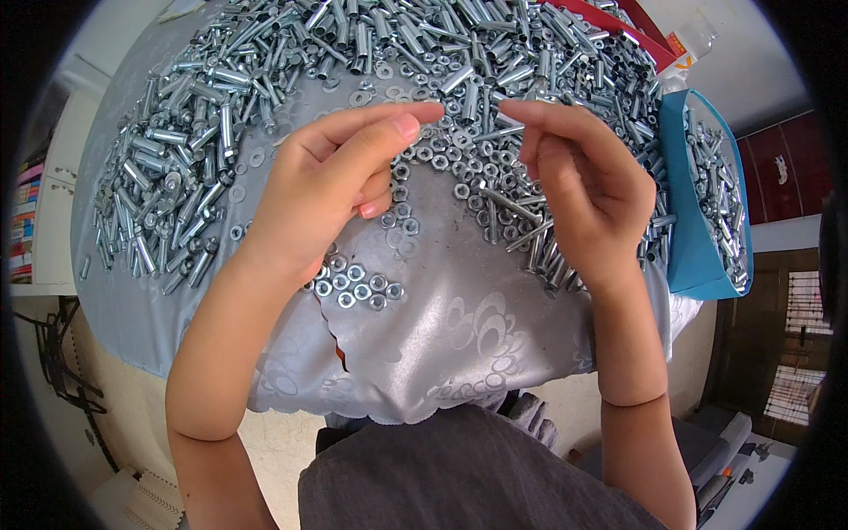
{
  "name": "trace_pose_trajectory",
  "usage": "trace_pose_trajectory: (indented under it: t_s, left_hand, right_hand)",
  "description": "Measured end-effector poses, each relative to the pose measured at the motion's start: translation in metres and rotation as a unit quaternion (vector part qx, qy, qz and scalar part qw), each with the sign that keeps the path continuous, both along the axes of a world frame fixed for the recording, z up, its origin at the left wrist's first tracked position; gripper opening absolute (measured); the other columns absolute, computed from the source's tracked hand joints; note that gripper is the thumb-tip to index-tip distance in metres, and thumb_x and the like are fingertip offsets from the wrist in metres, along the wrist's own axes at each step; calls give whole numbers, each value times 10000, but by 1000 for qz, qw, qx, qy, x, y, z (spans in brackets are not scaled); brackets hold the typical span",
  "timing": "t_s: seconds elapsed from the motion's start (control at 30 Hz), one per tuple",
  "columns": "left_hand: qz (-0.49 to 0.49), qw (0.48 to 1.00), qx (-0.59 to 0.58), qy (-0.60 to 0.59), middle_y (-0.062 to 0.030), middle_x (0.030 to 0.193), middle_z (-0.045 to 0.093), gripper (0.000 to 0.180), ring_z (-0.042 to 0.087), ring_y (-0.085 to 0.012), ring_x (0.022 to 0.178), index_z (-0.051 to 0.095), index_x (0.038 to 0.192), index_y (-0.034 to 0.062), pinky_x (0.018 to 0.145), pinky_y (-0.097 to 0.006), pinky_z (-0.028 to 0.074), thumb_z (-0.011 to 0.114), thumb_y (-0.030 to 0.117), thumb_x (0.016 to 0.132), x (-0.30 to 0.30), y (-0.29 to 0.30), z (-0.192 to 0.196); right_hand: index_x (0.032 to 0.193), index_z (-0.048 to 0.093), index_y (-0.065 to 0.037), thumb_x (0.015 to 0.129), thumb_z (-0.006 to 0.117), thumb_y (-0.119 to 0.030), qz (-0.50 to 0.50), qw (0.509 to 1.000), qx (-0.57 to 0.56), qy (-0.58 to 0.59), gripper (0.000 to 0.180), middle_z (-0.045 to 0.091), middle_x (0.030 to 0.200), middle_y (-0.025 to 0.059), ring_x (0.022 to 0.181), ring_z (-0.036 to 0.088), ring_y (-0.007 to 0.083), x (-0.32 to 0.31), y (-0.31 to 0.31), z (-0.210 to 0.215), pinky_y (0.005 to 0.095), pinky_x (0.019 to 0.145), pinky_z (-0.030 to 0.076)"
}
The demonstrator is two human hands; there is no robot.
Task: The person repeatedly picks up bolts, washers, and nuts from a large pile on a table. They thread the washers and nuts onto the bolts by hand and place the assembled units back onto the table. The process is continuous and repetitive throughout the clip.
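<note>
Hundreds of zinc-plated sleeve bolts are lying heaped in an arc along the far side of the table, with hex nuts and flat washers scattered nearer the person, apparently within easy reach. All of it is resting on a silver-grey patterned tablecloth, which is hanging over the near edge above the person's lap.

Left hand is hovering raised above the cloth, thumb and forefinger extended and nearly closing toward the middle; whether a small part is being pinched between the tips cannot be told. Lower fingers are curling into the palm.

Right hand is hovering opposite, fingertips drawn together and pointing at the left hand's tips, seemingly pinching something small, though the piece itself is hidden. Both hands are meeting over the nut scatter, as if bringing two parts together.

A small cluster of nuts is sitting apart, just beneath the left wrist. A blue tray at the right edge is holding more bolts, kept separate from the main heap.
</note>
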State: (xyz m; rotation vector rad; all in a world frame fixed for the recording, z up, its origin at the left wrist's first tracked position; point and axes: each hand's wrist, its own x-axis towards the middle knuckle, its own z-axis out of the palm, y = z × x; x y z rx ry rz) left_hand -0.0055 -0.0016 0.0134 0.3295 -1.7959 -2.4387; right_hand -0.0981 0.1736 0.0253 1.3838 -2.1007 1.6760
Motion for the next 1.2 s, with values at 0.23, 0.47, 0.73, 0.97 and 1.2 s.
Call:
trace_pose_trajectory:
  t_s: [0.23, 0.47, 0.73, 0.97, 1.2]
  left_hand:
    - [8, 1000, -12, -10, 69, 560, 299, 238, 291, -25, 459, 556, 895, -19, 448, -191, 256, 520, 213, 855, 0, 1, 0]
    - [26, 999, 1, -17, 66, 561, 290, 221, 271, -28, 454, 508, 805, 22, 446, -195, 253, 493, 232, 871, 0, 0, -2]
    - [14, 1000, 6, -18, 55, 571, 290, 228, 273, -36, 463, 503, 823, 12, 450, -202, 257, 488, 236, 865, 0, 0, -4]
    - [20, 999, 21, -14, 46, 581, 303, 202, 278, -43, 466, 509, 844, -10, 454, -205, 270, 476, 189, 851, 0, 5, -1]
    - [-50, 998, -18, -19, 48, 570, 326, 183, 303, -35, 474, 508, 884, -11, 451, -203, 288, 484, 167, 850, 5, 10, -3]
  right_hand:
    - [951, 633, -25, 721, 595, 69, -22, 997, -77, 22, 252, 628, 780, 76, 711, 601, 112, 0, -5, -7, 220, 658, 465]
    - [838, 657, -44, 673, 654, -7, -10, 962, 190, 194, 169, 590, 736, 60, 703, 563, 208, -19, 10, 2, 293, 638, 455]
    - [758, 660, -48, 656, 644, -57, -11, 939, 296, 174, 103, 547, 741, 66, 745, 515, 243, -21, 17, -5, 341, 677, 431]
    - [808, 640, -36, 677, 645, -47, -10, 949, 265, 170, 131, 577, 759, 85, 728, 556, 255, -21, 13, -1, 331, 669, 447]
    - [887, 596, 33, 789, 607, -8, 90, 976, 91, -177, 106, 607, 864, 59, 787, 559, 97, 3, 0, 1, 220, 710, 452]
